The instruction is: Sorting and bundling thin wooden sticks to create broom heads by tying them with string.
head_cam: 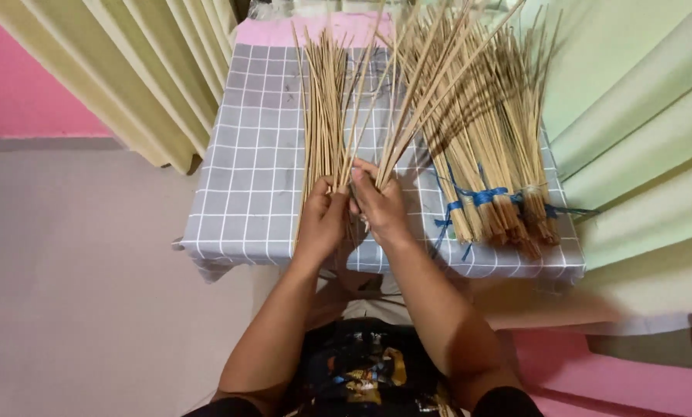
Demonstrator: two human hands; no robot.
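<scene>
left hand [323,218]: closed around the low ends of a bunch of thin sticks [407,100], fingers curled on the left side of the bunch.
right hand [379,205]: also closed on the same bunch, just beside the left hand and touching it, thumb side up.
thin sticks: pale bamboo colour, held near the front middle of the table, they spread out like a fan away from the person.
loose sticks [323,108]: lying flat on the cloth, just left of the held bunch, pointing to the far edge.
tied bundles [500,208]: several bundles on the right part of the table, bound near their low ends with blue string [481,194].
table cloth [253,170]: grey with white grid lines, it covers the small table.
curtains [160,77]: pale yellow at left, pale green [639,100] at right.
floor [68,270]: plain light grey.
</scene>
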